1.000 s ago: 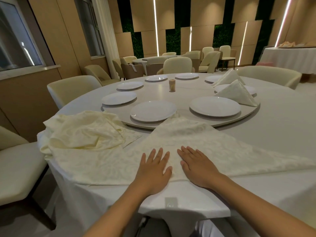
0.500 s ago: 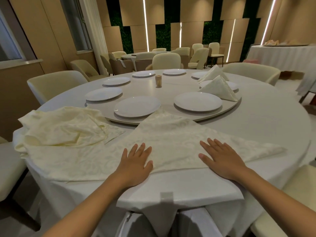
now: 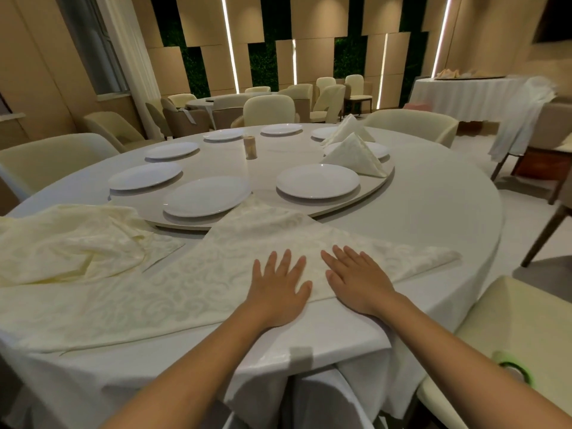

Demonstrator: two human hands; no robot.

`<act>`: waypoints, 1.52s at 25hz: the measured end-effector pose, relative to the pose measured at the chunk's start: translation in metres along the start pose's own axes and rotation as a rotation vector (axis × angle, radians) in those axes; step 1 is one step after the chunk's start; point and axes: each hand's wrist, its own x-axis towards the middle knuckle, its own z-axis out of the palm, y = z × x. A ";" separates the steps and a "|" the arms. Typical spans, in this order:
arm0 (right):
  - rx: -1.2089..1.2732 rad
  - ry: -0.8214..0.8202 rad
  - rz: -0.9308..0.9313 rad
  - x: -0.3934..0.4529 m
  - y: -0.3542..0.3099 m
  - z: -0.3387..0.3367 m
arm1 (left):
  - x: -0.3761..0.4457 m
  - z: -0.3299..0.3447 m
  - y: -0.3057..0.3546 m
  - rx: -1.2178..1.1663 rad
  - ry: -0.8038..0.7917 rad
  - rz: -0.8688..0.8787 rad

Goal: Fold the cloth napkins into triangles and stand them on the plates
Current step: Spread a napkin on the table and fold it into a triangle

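We press both hands flat, fingers straight and spread, on the napkin (image 3: 247,264), folded into a triangle at the counter's (image 3: 433,218) near edge. Our left hand (image 3: 280,292) and right hand (image 3: 356,281) lie side by side. Crumpled napkins (image 3: 71,243) lie left; two folded ones (image 3: 356,153) stand on far plates (image 3: 379,149).

Left hand (image 3: 280,291) and right hand (image 3: 359,283) lie flat, side by side, fingers straight, on folded triangular napkin (image 3: 198,283) at table (image 3: 433,218) edge. Crumpled napkins (image 3: 71,243) left. Two folded napkins (image 3: 356,153) stand on far plates (image 3: 376,149).
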 end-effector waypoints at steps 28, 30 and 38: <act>-0.147 0.202 0.295 0.005 0.099 -0.030 | 0.001 -0.004 0.004 -0.065 0.037 -0.091; -0.158 0.244 0.285 0.008 0.094 -0.027 | 0.000 -0.005 0.005 -0.082 0.031 -0.105; 0.070 0.301 -0.044 0.009 -0.001 -0.018 | -0.048 -0.015 -0.017 -0.274 0.204 -0.097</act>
